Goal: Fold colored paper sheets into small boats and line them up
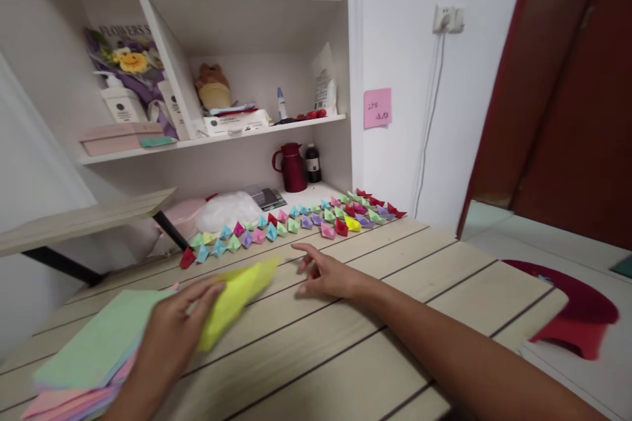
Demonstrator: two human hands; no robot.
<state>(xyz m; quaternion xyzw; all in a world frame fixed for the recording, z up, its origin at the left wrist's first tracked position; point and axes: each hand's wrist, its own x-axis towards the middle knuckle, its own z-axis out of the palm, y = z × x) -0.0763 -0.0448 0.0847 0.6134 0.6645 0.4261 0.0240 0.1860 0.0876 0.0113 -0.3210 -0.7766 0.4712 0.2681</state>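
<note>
My left hand pinches a yellow sheet of paper by its left side, holding it tilted above the wooden table. The paper is slightly blurred, and whether it has a fold cannot be made out. To its right, my right hand hovers with fingers apart and holds nothing. Under and beside my left forearm lies a stack of coloured paper, green on top with pink and blue sheets below. Rows of small folded paper boats in many colours line the back of the table.
Behind the boats stand a dark red jug, a dark bottle and a white plastic bag. A raised wooden shelf on black legs sits at the left. A red stool is on the floor at right.
</note>
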